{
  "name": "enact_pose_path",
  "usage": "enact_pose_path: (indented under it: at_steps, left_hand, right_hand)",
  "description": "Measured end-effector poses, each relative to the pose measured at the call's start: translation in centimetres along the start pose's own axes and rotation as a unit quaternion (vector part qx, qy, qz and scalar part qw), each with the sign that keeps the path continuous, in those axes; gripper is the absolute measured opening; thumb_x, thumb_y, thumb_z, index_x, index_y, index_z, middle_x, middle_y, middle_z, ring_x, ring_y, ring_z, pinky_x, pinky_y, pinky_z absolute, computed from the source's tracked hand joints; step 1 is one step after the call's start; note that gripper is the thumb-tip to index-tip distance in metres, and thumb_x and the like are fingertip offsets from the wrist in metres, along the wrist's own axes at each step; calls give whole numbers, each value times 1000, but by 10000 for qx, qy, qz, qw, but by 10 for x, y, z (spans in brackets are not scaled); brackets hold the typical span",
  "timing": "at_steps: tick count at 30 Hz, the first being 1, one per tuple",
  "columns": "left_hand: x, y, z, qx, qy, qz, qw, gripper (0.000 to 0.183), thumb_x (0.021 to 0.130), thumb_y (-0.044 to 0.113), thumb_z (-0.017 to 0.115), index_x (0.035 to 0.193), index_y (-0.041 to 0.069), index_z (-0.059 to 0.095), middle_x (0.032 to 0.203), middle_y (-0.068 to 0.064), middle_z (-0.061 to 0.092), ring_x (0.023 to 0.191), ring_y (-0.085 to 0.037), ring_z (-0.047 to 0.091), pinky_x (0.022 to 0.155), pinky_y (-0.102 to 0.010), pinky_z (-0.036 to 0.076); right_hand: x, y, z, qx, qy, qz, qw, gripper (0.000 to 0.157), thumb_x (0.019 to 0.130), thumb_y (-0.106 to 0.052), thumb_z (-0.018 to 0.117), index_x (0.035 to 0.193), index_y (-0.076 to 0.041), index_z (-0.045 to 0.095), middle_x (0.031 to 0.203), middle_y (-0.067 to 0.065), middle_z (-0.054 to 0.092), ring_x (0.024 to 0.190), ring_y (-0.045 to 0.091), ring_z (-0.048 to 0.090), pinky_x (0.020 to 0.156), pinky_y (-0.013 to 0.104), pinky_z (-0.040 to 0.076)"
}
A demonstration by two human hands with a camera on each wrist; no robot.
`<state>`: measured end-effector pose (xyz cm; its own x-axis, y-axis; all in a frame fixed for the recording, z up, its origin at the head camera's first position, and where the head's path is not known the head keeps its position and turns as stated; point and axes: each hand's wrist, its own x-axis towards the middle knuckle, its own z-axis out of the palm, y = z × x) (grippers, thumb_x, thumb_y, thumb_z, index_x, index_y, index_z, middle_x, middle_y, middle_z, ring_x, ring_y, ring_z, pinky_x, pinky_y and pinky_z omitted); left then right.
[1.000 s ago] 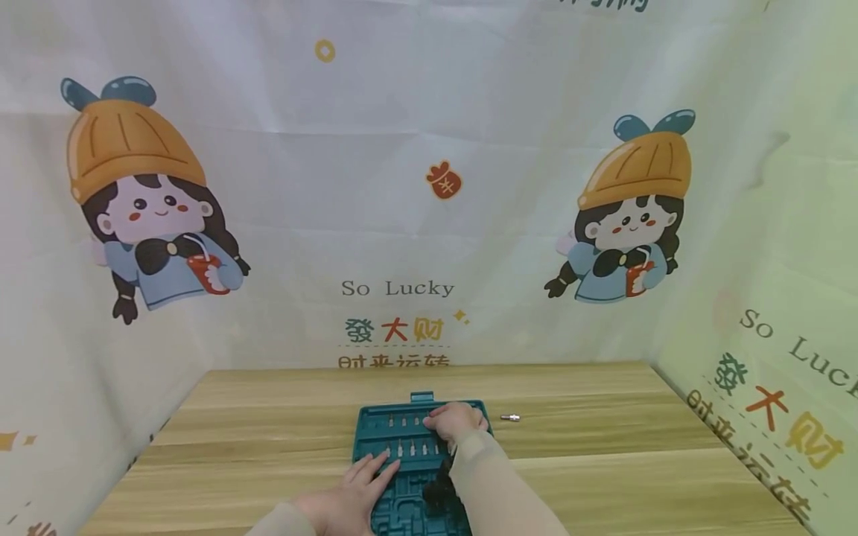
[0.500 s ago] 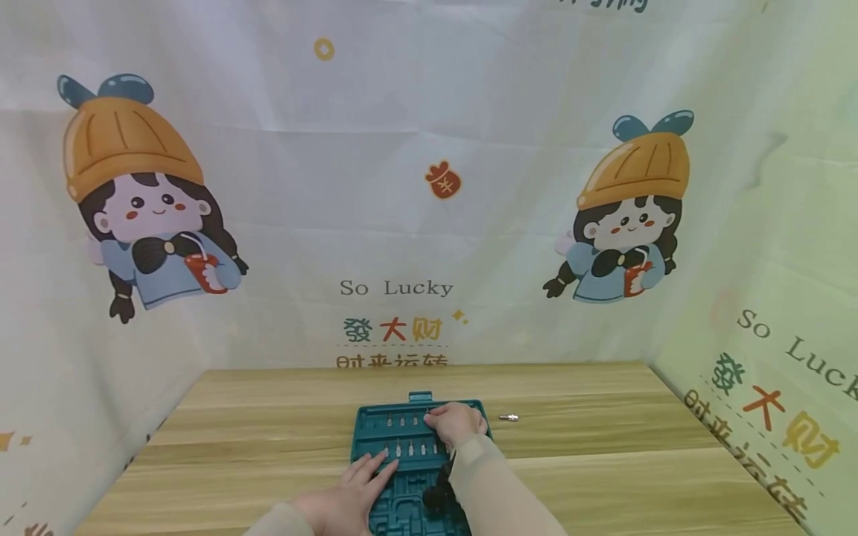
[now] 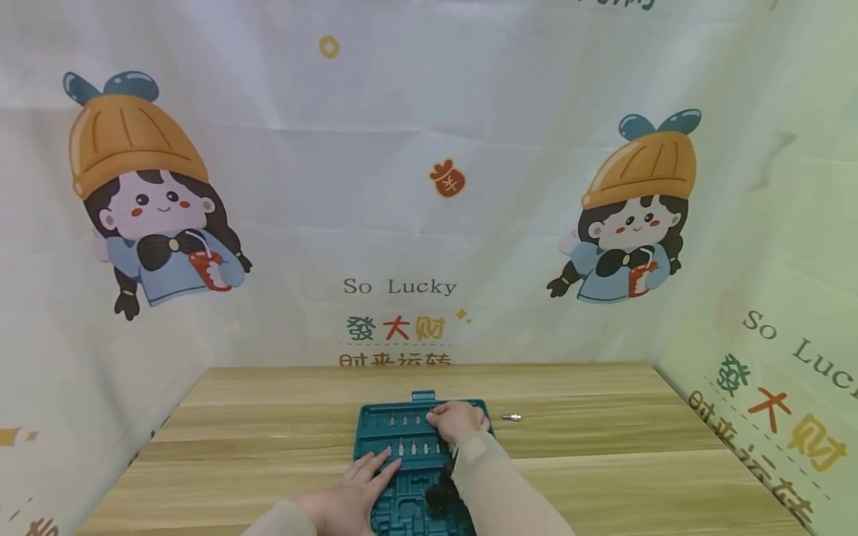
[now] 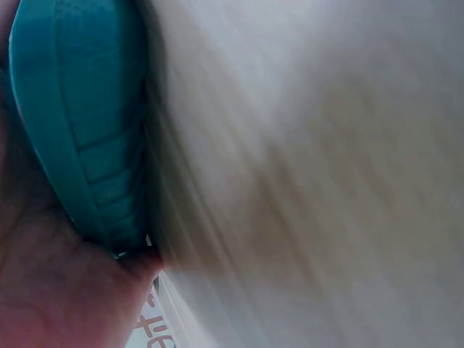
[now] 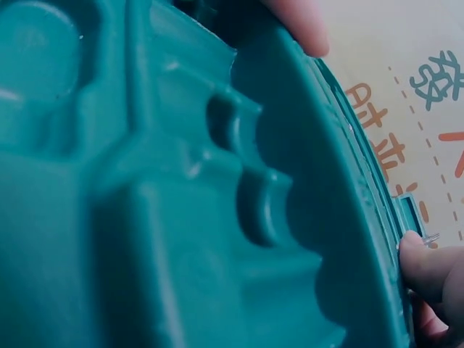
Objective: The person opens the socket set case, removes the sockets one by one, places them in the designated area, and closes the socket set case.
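Observation:
A teal plastic tool case [image 3: 377,435] lies unfolded on the wooden table, its moulded inside facing up. Short metal screwdriver bits [image 3: 413,447] stand in two rows in its far half. My left hand [image 3: 351,495] rests on the case's left edge with the fingers extended. In the left wrist view the palm meets the case's side [image 4: 94,152]. My right hand [image 3: 457,422] is at the far right of the upper row, thumb and fingertips together. A thin metal tip of a screwdriver bit [image 5: 433,238] shows by the right thumb; the rest is hidden.
One loose metal piece [image 3: 512,418], like a socket or adapter, lies on the table [image 3: 590,432] right of the case. A latch tab [image 3: 423,396] sticks out from the far edge. A printed cloth [image 3: 503,246] hangs behind and at the sides.
The head view shifts slightly. My right hand stays at the end of the upper row with barely any finger movement. The left hand keeps its place on the case.

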<state>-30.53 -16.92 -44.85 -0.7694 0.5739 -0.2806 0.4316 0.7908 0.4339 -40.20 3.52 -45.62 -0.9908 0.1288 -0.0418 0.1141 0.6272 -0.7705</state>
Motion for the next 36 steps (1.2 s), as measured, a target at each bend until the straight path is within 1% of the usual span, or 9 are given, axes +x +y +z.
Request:
enact_pose_path:
  at_steps: [3, 7, 11, 13, 18, 21, 28, 33, 36]
  left_hand:
    - [0, 1, 0, 45, 15, -17, 10000, 101, 79, 59, 70, 155, 18, 18, 160, -7, 12, 144, -36, 12, 105, -58, 29]
    - [0, 0, 0, 101, -33, -36, 9999, 101, 79, 60, 69, 156, 21, 18, 160, -4, 11, 144, -35, 12, 106, -58, 28]
    - [2, -5, 1, 94, -24, 37, 9999, 103, 77, 66, 67, 156, 24, 15, 161, -3, 10, 144, -36, 11, 105, -59, 28]
    - [3, -8, 2, 29, 15, 91, 10000, 104, 76, 68, 66, 156, 25, 15, 161, -3, 9, 144, -37, 11, 104, -61, 28]
    - [5, -11, 4, 15, 70, 92, 9999, 104, 74, 73, 64, 156, 29, 16, 161, -1, 10, 144, -36, 11, 102, -61, 31]
    - [4, -10, 4, -4, 86, 60, 9999, 105, 74, 73, 64, 156, 29, 16, 161, -2, 9, 145, -35, 10, 102, -61, 31]
    - [5, -14, 6, -123, 156, 179, 9996, 106, 74, 71, 65, 156, 25, 17, 161, -5, 10, 144, -38, 10, 103, -63, 28]
    - [6, -14, 6, -150, 142, 217, 9996, 105, 75, 70, 65, 156, 25, 16, 161, -5, 8, 144, -39, 9, 103, -64, 27]
    - [6, -15, 6, -247, 100, 238, 9994, 105, 75, 70, 65, 156, 27, 15, 161, -4, 7, 144, -39, 8, 103, -65, 27]
  right_hand:
    - [-2, -2, -4, -38, -73, 59, 9999, 9, 87, -28, 72, 86, -20, 75, 113, 16, 57, 122, 46, 33, 100, 61, 26]
    - [-3, -1, -6, -110, -188, -46, 9998, 11, 89, -29, 71, 90, -19, 76, 112, 15, 57, 117, 45, 36, 97, 61, 28]
    - [1, 5, -6, 439, -152, -169, 9988, 15, 91, -28, 68, 100, -19, 76, 113, 12, 59, 121, 43, 34, 100, 60, 24]
    - [4, 7, -7, 709, -199, -337, 9967, 19, 92, -28, 67, 106, -17, 74, 114, 10, 62, 120, 40, 38, 101, 60, 22]
    - [5, 11, -19, 1425, -764, -821, 9834, 29, 94, -23, 64, 116, -4, 67, 119, 14, 62, 112, 34, 53, 97, 54, 37]
    - [6, 13, -30, 1722, -1071, -1153, 9724, 31, 96, -21, 62, 118, 2, 62, 123, 17, 59, 113, 34, 55, 95, 53, 41]
    - [14, 32, -59, 1847, -1203, -1439, 9647, 26, 98, -14, 57, 115, 6, 59, 109, 15, 67, 106, 31, 62, 98, 54, 39]
    - [18, 51, -81, 1756, -1146, -1332, 9687, 31, 97, -15, 59, 118, 7, 61, 113, 14, 65, 103, 27, 62, 96, 50, 43]
    - [19, 61, -95, 1566, -1157, -1308, 9721, 29, 95, -14, 61, 115, 7, 63, 108, 14, 65, 101, 26, 60, 92, 48, 45]
